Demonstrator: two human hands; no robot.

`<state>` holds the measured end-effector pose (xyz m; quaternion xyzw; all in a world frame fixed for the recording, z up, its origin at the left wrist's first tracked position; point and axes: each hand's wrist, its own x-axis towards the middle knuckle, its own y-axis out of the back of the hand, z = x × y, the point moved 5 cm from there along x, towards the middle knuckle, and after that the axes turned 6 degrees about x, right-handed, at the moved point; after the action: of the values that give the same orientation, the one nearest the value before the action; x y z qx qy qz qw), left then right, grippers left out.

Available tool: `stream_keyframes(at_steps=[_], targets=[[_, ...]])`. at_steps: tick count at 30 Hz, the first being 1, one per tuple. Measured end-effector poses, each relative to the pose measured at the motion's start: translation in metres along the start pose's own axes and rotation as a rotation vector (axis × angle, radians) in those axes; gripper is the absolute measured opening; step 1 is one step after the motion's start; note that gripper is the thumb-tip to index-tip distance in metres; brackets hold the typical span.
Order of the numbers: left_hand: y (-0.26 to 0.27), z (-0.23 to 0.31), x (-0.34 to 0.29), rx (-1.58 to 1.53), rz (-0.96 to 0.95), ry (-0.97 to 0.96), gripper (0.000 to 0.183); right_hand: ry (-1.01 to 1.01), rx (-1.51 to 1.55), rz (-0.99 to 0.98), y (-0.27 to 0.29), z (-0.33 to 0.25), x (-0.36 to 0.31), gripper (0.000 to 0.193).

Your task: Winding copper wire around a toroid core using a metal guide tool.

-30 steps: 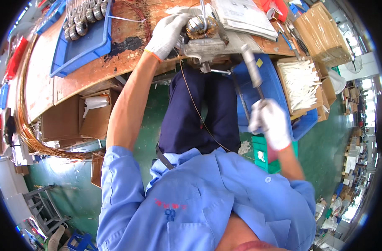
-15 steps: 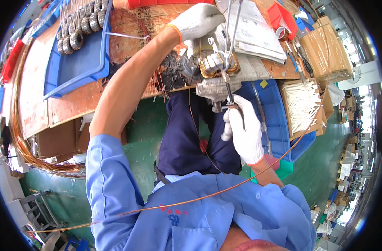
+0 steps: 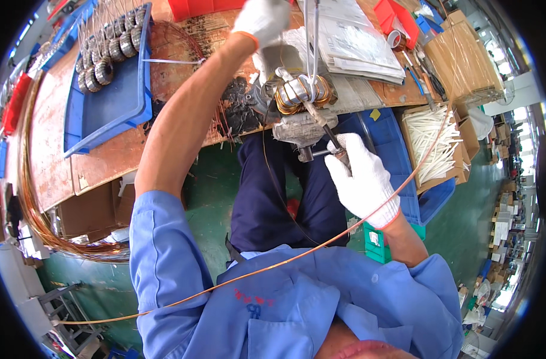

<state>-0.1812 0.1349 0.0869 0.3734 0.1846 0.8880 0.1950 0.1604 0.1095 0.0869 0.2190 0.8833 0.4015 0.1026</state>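
Note:
A ring-shaped coil wound with copper wire sits on a worn grey clamp at the bench's near edge. Pale cords rise from it. My right hand, in a white glove, is closed around the handle of a slim, dark-shafted rod tool. The tool's pale upper end slants up against the coil's near side. Beyond the coil, to its left, is my gloved left hand, raised over the bench. Motion smears its fingers, and whatever they may hold does not show.
One long copper wire crosses in front of my chest. At left, a blue tray holds several wound rings, beside a wire bundle. Papers lie at back right, near a box of white strips and blue bins.
My left hand has moved left and slightly away, off the area above the coil. My right hand has shifted a little right and nearer me, still gripping the tool, which slants more.

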Motion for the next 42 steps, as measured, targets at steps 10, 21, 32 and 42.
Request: stream_keyframes(at_steps=[10, 21, 32, 42], targets=[[0.096, -0.011, -0.161, -0.295, -0.547, 0.622, 0.068, -0.028, 0.071, 0.036, -0.009, 0.007, -0.041, 0.029], [0.020, 0.039, -0.278, -0.902, -0.152, 0.973, 0.057, 0.068, 0.092, 0.061, -0.013, 0.001, -0.067, 0.030], [0.024, 0.040, -0.273, -0.966, -0.281, 0.985, 0.059, -0.139, 0.232, 0.002, 0.015, 0.004, -0.171, 0.023], [0.070, -0.003, -0.260, -1.236, 0.118, 1.025, 0.060, 0.782, -0.363, 0.297, -0.003, -0.028, -0.034, 0.028]])
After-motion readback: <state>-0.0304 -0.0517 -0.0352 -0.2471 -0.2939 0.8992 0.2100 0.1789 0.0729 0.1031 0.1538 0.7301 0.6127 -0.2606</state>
